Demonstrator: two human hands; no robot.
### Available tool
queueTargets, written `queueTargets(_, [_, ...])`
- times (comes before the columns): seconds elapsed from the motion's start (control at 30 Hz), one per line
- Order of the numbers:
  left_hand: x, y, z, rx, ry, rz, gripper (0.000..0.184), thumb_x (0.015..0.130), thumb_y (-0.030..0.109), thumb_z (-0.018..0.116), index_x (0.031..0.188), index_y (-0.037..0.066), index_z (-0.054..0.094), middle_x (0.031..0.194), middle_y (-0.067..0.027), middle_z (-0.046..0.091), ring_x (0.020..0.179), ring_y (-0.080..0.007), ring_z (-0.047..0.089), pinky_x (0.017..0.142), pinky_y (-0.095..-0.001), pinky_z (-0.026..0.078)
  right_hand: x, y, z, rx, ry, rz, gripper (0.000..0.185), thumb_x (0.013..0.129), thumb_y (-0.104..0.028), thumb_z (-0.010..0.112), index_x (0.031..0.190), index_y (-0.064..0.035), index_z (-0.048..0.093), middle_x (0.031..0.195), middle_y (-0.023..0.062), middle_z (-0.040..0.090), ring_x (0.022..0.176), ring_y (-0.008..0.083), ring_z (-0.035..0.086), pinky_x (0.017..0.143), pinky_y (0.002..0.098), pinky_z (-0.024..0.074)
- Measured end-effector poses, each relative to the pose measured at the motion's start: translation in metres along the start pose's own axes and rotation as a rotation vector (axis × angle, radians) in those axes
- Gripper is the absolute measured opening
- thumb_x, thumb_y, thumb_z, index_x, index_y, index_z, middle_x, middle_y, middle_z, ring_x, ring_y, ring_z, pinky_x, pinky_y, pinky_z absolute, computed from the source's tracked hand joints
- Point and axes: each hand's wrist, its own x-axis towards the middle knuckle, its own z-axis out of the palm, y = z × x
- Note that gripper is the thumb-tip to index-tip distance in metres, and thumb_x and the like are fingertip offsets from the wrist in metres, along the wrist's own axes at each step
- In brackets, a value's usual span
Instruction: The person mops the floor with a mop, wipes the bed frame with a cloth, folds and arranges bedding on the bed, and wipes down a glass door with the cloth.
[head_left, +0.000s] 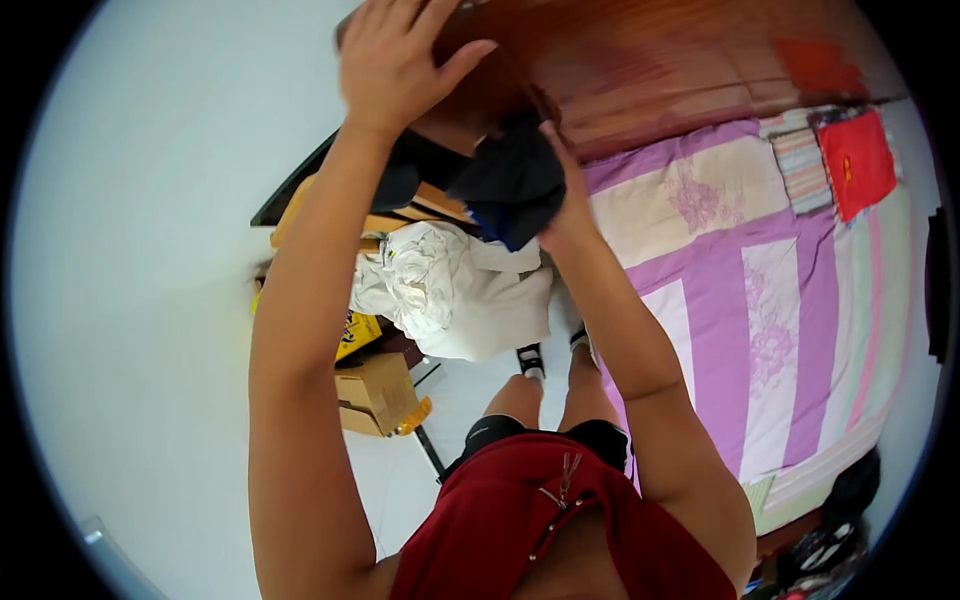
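Note:
My left hand (395, 62) is raised at the top left, fingers stretched and thumb apart. It is over the edge of a reddish-brown wooden panel (650, 70); whether it touches the wood I cannot tell. My right hand (570, 195) is closed on a bunched black cloth item (520, 180) with some blue on its lower side. Its exact kind is unclear, and my fingers are partly hidden behind it. Below the black cloth, a heap of white fabric (430, 285) lies over a piece of furniture with wooden slats.
A bed with a purple and white cover (715, 350) stands on the right, a red item (858, 165) at its far end. A cardboard box (380, 393) and a yellow package (358, 333) are low on the left, beside the white wall (160, 250).

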Motion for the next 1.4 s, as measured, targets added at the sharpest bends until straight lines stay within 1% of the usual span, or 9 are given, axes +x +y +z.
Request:
queueTargets(0.2, [-0.013,-0.022,0.018,-0.219,0.27,-0.072,0.047,0.096,0.029,0.057,0.135,0.003,0.056,0.132,-0.0204,0.059,0.122,-0.0403,0.054,0.099,-0.0469,0.043,0.005,-0.018,0.089,-1.51,0.201,-1.564,0.05,0.099,-0.024,0.058,0.143,-0.003,0.047,0.13,0.0238,0.053,0.115,0.0391,0.052,0.1,0.0442,0.0404])
queueTargets(0.33, [-0.013,-0.026,0.026,-0.418,0.51,-0.179,0.043,0.098,0.023,0.054,0.133,0.0,0.055,0.134,-0.0224,0.056,0.125,-0.043,0.051,0.106,-0.0486,0.039,0.044,0.009,0.057,-1.941,0.341,-1.604,0.056,0.091,-0.019,0.067,0.144,-0.0173,0.05,0.128,0.0283,0.05,0.114,0.0443,0.05,0.098,0.0485,0.0409])
queueTargets(0.5, [-0.101,-0.001,0.032,-0.349,0.664,-0.527,0.054,0.084,0.026,0.072,0.133,0.007,0.058,0.14,-0.0177,0.054,0.129,-0.0383,0.049,0.106,-0.0455,0.039,0.016,0.032,-0.029,-2.071,0.2,-1.206,0.045,0.092,-0.009,0.063,0.137,-0.0072,0.056,0.109,0.0229,0.053,0.103,0.0418,0.052,0.09,0.0446,0.0445])
queueTargets(0.63, [-0.258,-0.025,0.01,-0.233,0.32,-0.62,0.049,0.086,0.02,0.07,0.13,0.004,0.058,0.14,-0.0207,0.05,0.13,-0.0408,0.045,0.108,-0.0494,0.034,-0.024,0.081,-0.035,-1.976,0.121,-0.942,0.035,0.096,-0.007,0.057,0.13,0.0019,0.057,0.11,0.0236,0.052,0.1,0.0419,0.054,0.089,0.0435,0.0456])
queueTargets(0.7, [-0.34,-0.06,0.013,-0.128,0.207,-0.781,0.054,0.083,0.021,0.071,0.133,0.007,0.056,0.142,-0.0169,0.049,0.134,-0.0393,0.042,0.109,-0.0514,0.032,-0.032,0.126,0.007,-1.944,-0.086,-1.065,0.036,0.096,-0.008,0.057,0.131,-0.0007,0.057,0.114,0.0244,0.052,0.102,0.0412,0.056,0.089,0.0424,0.0465])
queueTargets(0.77, [-0.41,-0.102,0.008,0.033,0.179,-0.855,0.058,0.084,0.019,0.069,0.138,0.007,0.052,0.145,-0.0157,0.047,0.138,-0.0386,0.039,0.111,-0.0509,0.03,-0.033,0.177,0.053,-1.927,-0.182,-0.886,0.039,0.094,-0.009,0.059,0.132,-0.0045,0.058,0.118,0.0239,0.052,0.107,0.0406,0.055,0.09,0.0421,0.0475])
queueTargets(0.9, [-0.497,-0.172,-0.016,-0.022,-0.037,-0.952,0.052,0.095,0.015,0.057,0.144,0.007,0.045,0.149,-0.0156,0.045,0.141,-0.0342,0.037,0.112,-0.0475,0.032,0.008,0.278,0.121,-1.943,-0.303,-1.083,0.04,0.091,-0.009,0.062,0.131,-0.0076,0.06,0.121,0.0215,0.051,0.108,0.0397,0.055,0.088,0.0423,0.0497])
queueTargets(1.13, [-0.511,-0.204,-0.049,-0.69,0.028,-0.991,0.047,0.101,0.012,0.048,0.147,0.006,0.042,0.143,-0.0186,0.051,0.136,-0.0355,0.044,0.112,-0.0381,0.036,0.13,0.421,0.094,-2.289,-0.176,-0.899,0.04,0.091,-0.011,0.056,0.131,-0.0061,0.058,0.112,0.0174,0.051,0.104,0.0337,0.057,0.084,0.0381,0.0543])
queueTargets(1.4, [-0.521,-0.2,-0.04,-0.624,0.078,-0.934,0.048,0.1,0.014,0.051,0.147,0.009,0.043,0.145,-0.016,0.05,0.14,-0.0322,0.04,0.113,-0.0393,0.034,0.125,0.457,0.069,-2.393,-0.311,-1.006,0.053,0.087,-0.008,0.056,0.14,-0.0053,0.05,0.114,0.0168,0.051,0.106,0.0336,0.056,0.082,0.0386,0.0557])
